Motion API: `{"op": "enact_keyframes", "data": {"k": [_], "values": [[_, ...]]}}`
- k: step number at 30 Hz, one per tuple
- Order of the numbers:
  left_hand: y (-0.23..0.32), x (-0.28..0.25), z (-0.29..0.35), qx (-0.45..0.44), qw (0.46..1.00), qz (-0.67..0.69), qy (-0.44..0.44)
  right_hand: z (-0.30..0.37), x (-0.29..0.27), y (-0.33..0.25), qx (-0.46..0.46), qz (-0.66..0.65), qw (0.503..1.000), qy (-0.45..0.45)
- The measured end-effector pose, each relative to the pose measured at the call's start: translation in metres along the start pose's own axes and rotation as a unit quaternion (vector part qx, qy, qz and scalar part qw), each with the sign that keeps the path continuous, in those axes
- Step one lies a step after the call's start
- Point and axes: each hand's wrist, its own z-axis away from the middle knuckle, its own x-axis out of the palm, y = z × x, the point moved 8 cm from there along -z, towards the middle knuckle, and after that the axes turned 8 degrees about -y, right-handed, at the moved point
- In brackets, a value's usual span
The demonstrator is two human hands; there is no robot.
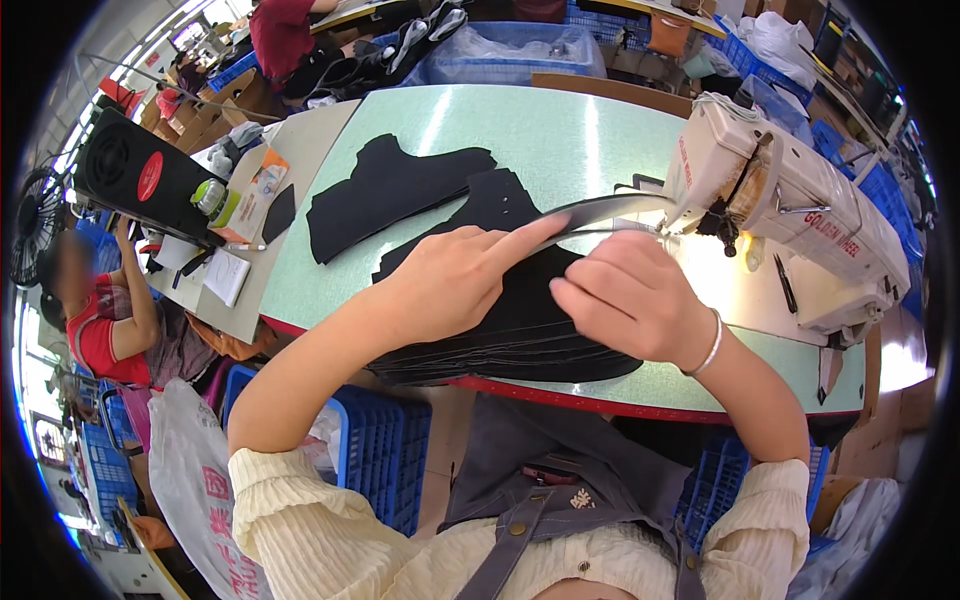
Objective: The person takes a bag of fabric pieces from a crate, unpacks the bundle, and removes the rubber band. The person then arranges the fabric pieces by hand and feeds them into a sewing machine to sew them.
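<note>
A curved black fabric piece (612,207) arcs from the needle area of a white sewing machine (800,205) toward my left hand (445,280). The left fingers close on its near end, with the index finger stretched along it. Just right of that, my right hand (632,300) is curled with its fingertips tucked under, below the piece's lower edge; whatever it pinches is hidden. Beneath both hands lies a stack of black cut pieces (480,355). More black cut pieces (385,195) rest farther back at the left on the pale green table (520,115).
Scissors-like black tweezers (785,283) lie beside the machine. A black speaker box (145,175) and a green-lidded jar (210,198) stand on the side table. Blue crates (385,455) sit below the table's front edge. Another person (105,320) sits at the left.
</note>
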Motion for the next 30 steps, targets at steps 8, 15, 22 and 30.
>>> {"op": "enact_keyframes", "data": {"k": [8,15,22,30], "values": [[0.006,0.001,0.004,0.054,0.999,-0.001,-0.001,0.025,0.051,0.014,0.1,-0.098,0.961,-0.24],[-0.005,0.005,-0.003,-0.044,0.993,0.023,-0.104,0.01,-0.007,0.009,0.03,0.079,0.995,0.058],[-0.001,0.002,0.002,0.019,0.999,0.024,-0.043,0.033,0.041,0.016,0.102,-0.167,0.959,-0.203],[0.011,0.0,0.003,0.054,0.998,-0.015,-0.026,0.028,0.041,0.021,0.104,-0.197,0.943,-0.248]]}}
